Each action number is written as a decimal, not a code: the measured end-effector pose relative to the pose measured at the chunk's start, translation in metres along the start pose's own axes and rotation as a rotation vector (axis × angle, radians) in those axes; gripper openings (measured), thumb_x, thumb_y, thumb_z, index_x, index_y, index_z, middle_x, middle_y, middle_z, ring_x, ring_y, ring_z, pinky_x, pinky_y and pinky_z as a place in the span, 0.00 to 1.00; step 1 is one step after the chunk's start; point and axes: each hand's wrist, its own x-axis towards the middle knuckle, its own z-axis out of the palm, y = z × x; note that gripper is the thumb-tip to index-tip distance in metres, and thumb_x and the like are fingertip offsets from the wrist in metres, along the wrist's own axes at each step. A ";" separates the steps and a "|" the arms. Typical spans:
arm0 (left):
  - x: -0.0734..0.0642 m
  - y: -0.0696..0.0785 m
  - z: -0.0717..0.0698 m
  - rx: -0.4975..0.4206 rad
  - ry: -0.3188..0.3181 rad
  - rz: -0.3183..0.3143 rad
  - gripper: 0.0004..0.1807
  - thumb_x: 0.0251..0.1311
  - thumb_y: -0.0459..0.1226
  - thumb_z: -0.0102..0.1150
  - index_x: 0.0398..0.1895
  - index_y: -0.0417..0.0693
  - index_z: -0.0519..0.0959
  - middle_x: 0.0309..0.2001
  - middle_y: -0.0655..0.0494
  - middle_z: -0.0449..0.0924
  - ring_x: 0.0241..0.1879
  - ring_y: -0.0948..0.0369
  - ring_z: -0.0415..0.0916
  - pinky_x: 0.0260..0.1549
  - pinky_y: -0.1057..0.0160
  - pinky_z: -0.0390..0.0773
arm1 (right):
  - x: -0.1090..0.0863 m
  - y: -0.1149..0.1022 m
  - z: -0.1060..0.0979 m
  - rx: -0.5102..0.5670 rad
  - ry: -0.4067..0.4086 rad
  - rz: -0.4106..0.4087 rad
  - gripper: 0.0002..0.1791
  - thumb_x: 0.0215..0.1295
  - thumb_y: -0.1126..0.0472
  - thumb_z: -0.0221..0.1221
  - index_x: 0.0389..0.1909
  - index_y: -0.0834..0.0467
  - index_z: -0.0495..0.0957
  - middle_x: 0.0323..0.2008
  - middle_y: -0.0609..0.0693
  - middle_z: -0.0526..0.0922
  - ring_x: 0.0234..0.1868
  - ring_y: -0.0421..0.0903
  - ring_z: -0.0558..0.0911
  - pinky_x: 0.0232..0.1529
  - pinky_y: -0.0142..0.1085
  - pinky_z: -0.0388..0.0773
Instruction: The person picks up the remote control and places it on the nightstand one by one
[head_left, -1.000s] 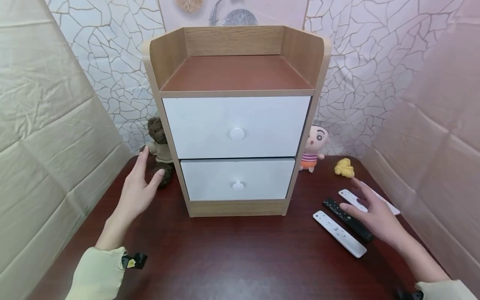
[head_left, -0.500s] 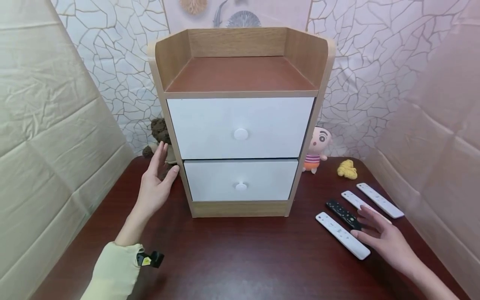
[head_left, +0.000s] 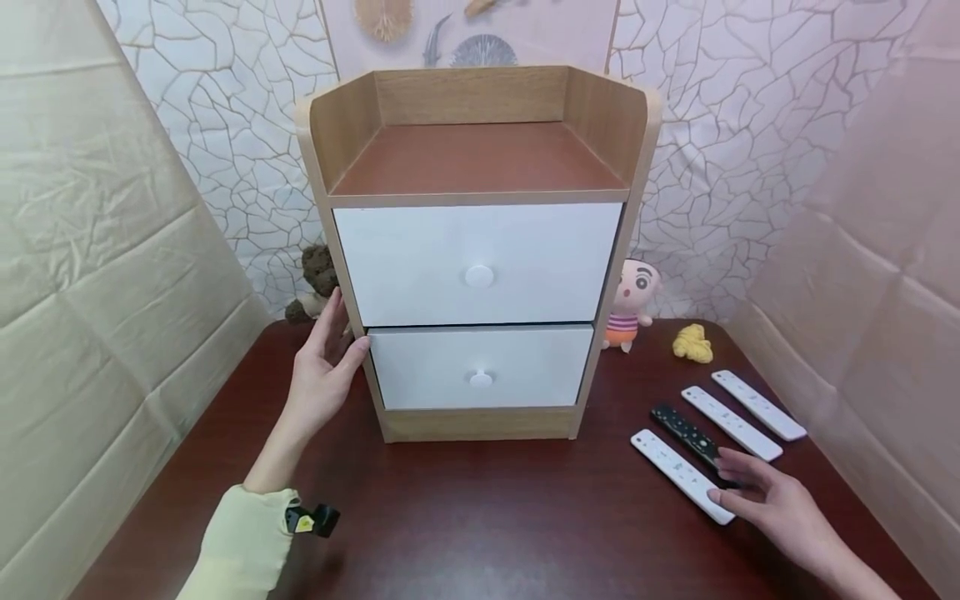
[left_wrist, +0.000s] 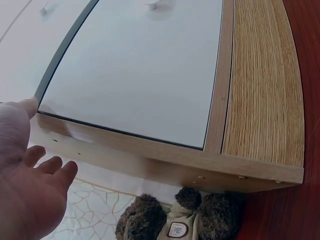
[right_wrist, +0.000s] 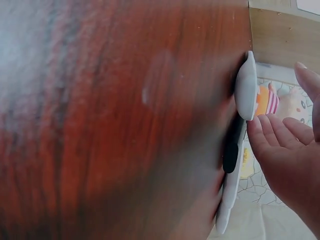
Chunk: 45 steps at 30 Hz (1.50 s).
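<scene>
At the left front edge of a small two-drawer cabinet point(head_left: 480, 423) is my left hand point(head_left: 318, 379). Its thumb lies at the front edge beside the lower drawer point(head_left: 420, 367), and its fingers reach along the cabinet's side, relaxed. In the left wrist view, the thumb point(left_wrist: 29, 106) meets the edge near the gap between the drawers. My right hand point(head_left: 780, 508) hovers over the near ends of a white remote control point(head_left: 671, 465) and a black remote control point(head_left: 682, 429). Thumb and fingers are apart; whether they touch the remotes I cannot tell.
Two more white remotes point(head_left: 731, 422) lie farther right. Behind the cabinet are a brown teddy bear point(head_left: 318, 267) on the left, a cartoon doll point(head_left: 626, 308) and a yellow knitted item point(head_left: 692, 343) on the right. Fabric walls point(head_left: 90, 275) flank the dark table point(head_left: 480, 517).
My left hand has moved right, from beside the teddy bear to the cabinet's edge. The right hand has drawn back toward the near ends of the white and black remotes.
</scene>
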 end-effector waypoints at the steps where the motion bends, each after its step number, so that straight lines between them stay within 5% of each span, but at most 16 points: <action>1: 0.000 0.000 0.001 -0.001 -0.001 0.000 0.40 0.74 0.32 0.58 0.83 0.58 0.52 0.79 0.53 0.57 0.76 0.56 0.57 0.71 0.52 0.63 | -0.001 0.001 0.000 -0.002 -0.005 0.010 0.33 0.65 0.64 0.70 0.64 0.77 0.70 0.52 0.71 0.82 0.38 0.28 0.82 0.35 0.23 0.80; 7: 0.002 0.001 0.008 0.022 0.014 0.014 0.37 0.75 0.32 0.56 0.82 0.47 0.54 0.77 0.48 0.61 0.74 0.51 0.61 0.69 0.49 0.65 | -0.003 0.004 0.000 -0.018 -0.031 0.065 0.35 0.64 0.61 0.71 0.64 0.77 0.70 0.53 0.72 0.81 0.38 0.29 0.82 0.36 0.25 0.81; 12: 0.002 0.001 0.010 0.029 0.031 0.007 0.34 0.77 0.32 0.53 0.81 0.42 0.54 0.75 0.43 0.63 0.72 0.51 0.64 0.65 0.65 0.70 | -0.004 0.008 0.002 -0.032 -0.035 0.073 0.36 0.61 0.59 0.74 0.63 0.76 0.72 0.52 0.71 0.82 0.38 0.27 0.81 0.36 0.26 0.82; 16: 0.002 0.003 0.011 -0.011 0.028 0.003 0.33 0.78 0.31 0.51 0.82 0.41 0.53 0.76 0.44 0.61 0.72 0.51 0.63 0.60 0.75 0.70 | -0.004 0.011 0.002 -0.059 -0.017 0.057 0.37 0.59 0.57 0.75 0.63 0.75 0.73 0.52 0.68 0.83 0.40 0.23 0.78 0.37 0.24 0.81; 24: 0.002 0.003 0.012 -0.038 0.017 -0.002 0.34 0.79 0.32 0.49 0.82 0.43 0.52 0.79 0.48 0.55 0.74 0.49 0.59 0.63 0.74 0.67 | -0.002 0.013 0.001 -0.086 -0.024 0.067 0.38 0.58 0.56 0.76 0.62 0.74 0.74 0.51 0.67 0.84 0.41 0.21 0.76 0.38 0.24 0.80; 27: 0.004 0.003 0.013 -0.047 0.017 0.001 0.33 0.79 0.32 0.49 0.82 0.43 0.52 0.79 0.48 0.56 0.74 0.49 0.59 0.63 0.73 0.68 | 0.000 0.014 0.002 -0.099 -0.038 0.105 0.39 0.59 0.53 0.75 0.63 0.74 0.74 0.51 0.67 0.84 0.43 0.28 0.80 0.38 0.25 0.80; 34: 0.005 0.001 0.014 -0.046 0.026 0.006 0.33 0.78 0.32 0.50 0.82 0.41 0.52 0.79 0.47 0.56 0.74 0.50 0.60 0.63 0.72 0.68 | -0.001 0.020 0.009 -0.160 -0.070 0.206 0.45 0.58 0.42 0.74 0.66 0.69 0.73 0.59 0.73 0.78 0.55 0.64 0.81 0.39 0.33 0.80; 38: 0.005 0.003 0.014 -0.033 0.022 -0.008 0.34 0.79 0.33 0.50 0.82 0.42 0.52 0.79 0.47 0.55 0.74 0.49 0.59 0.64 0.71 0.67 | -0.005 0.022 0.015 -0.207 -0.037 0.223 0.46 0.55 0.38 0.75 0.65 0.66 0.76 0.60 0.74 0.76 0.56 0.66 0.79 0.41 0.42 0.79; 45: 0.004 0.000 0.016 -0.059 0.036 -0.010 0.33 0.78 0.32 0.50 0.82 0.42 0.52 0.79 0.49 0.56 0.74 0.51 0.60 0.64 0.73 0.67 | -0.010 0.022 0.023 -0.233 0.054 0.192 0.42 0.52 0.41 0.77 0.60 0.66 0.80 0.54 0.70 0.81 0.50 0.62 0.82 0.38 0.40 0.77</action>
